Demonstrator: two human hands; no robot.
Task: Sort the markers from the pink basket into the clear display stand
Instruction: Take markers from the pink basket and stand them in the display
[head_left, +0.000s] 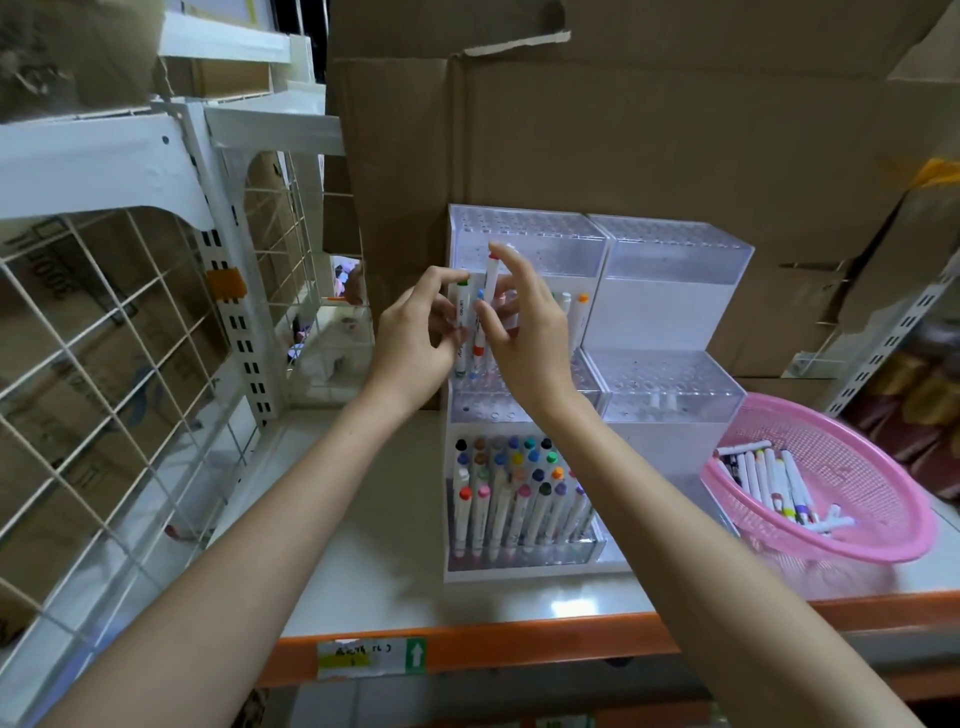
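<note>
Left hand (410, 338) and right hand (530, 338) up at the left stand (527, 241), one of two clear stands on the shelf (374, 571).
Left fingers curled round at least two upright markers, one a green marker (462, 317); right fingers pinching one red marker (487, 291) upright just beside them, thumb on the barrel, forefinger at the top cap. Some two dozen markers (519, 491) standing in four rows in the left stand's bottom tier; a few more, one orange-capped (583, 299), in its middle tier beyond the right hand. Right stand (675, 260) touching the left one. One pink basket (862, 457) just right of the stands, holding a loose heap of roughly a dozen markers (769, 478), exact count unclear. Cardboard boxes (623, 130) behind; wire rack (104, 364) to the left.
</note>
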